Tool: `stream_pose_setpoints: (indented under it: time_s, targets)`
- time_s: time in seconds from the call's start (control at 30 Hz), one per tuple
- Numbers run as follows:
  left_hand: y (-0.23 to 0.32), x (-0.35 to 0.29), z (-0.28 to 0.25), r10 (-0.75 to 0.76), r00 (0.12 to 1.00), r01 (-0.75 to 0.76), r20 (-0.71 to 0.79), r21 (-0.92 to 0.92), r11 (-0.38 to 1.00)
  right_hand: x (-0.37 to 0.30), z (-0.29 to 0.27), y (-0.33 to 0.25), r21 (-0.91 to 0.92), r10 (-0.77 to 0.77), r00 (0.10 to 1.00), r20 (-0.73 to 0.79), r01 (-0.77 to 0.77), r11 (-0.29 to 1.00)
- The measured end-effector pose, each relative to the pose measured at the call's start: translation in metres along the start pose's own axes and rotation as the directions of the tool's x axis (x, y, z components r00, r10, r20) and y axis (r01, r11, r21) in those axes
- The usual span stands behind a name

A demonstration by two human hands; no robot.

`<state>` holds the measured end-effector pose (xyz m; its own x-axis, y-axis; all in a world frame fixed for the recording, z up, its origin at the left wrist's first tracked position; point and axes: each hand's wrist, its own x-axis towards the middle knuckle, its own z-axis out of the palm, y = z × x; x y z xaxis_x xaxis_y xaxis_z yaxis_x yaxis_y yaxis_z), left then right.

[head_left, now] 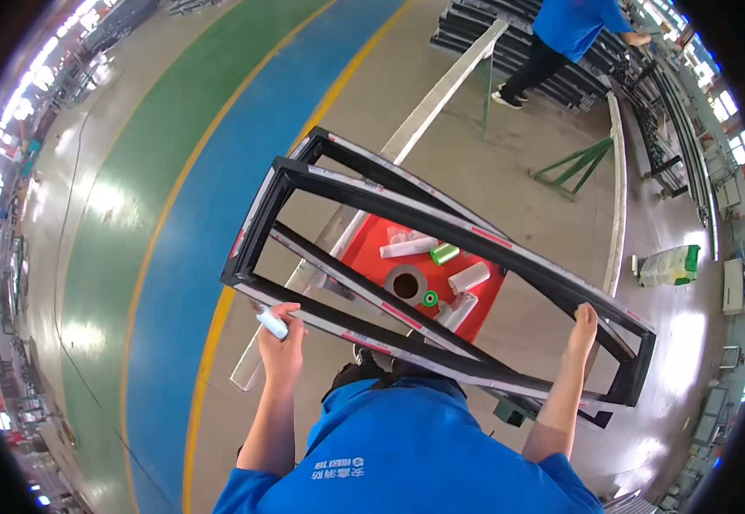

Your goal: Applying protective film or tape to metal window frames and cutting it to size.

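Observation:
My left hand (283, 343) is closed round a short white and pale-blue marker (271, 323), at the near left part of the upper black metal frame (338, 323). My right hand (585, 324) reaches over the near rail, its fingers closed at the far rail near the right end. Both frames are long rectangles with pale protective film and red marks on their rails. The lower black frame (347, 261) lies skewed beneath the upper one, and its rails show through the opening.
Below the frames, a red tray (364, 248) holds white rolls (469, 277), a grey roll (406, 283) and green rolls (444, 254). A pale beam (441, 94) extends away. Another beam (619, 188) stands right, beside a green trestle (580, 167). A person in blue (574, 30) stands by stacked dark profiles (462, 38).

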<state>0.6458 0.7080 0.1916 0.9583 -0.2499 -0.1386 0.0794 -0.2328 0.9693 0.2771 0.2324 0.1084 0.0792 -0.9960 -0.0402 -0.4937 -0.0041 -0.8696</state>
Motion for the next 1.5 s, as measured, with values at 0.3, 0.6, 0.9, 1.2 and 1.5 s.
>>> stream_pose_setpoints:
  time_s: [0.3,0.6,0.9,1.2,1.5]
  targets:
    - [-0.041,0.003,-0.005,-0.195,0.942,0.148,0.272,0.183,0.972,-0.225,0.013,-0.071,-0.413,-0.207,0.709,0.674,0.594,0.690]
    - [-0.041,0.057,0.031,-0.201,0.913,0.284,0.354,-0.199,0.938,-0.204,0.040,-0.033,-0.437,-0.430,0.809,0.401,0.581,0.686]
    - [0.014,0.085,0.113,0.045,0.859,0.082,0.510,-0.225,0.971,0.006,0.139,-0.074,-0.533,-0.457,0.864,0.212,0.495,0.687]
    - [-0.085,0.042,-0.004,-0.253,0.962,0.246,0.104,0.075,0.966,0.046,0.145,-0.030,-0.585,-0.439,0.898,0.009,0.361,0.727]
    - [-0.276,0.039,-0.156,-0.132,0.947,0.317,-0.292,0.799,0.511,-0.087,0.047,0.049,-0.662,0.051,0.884,0.466,0.310,0.682]
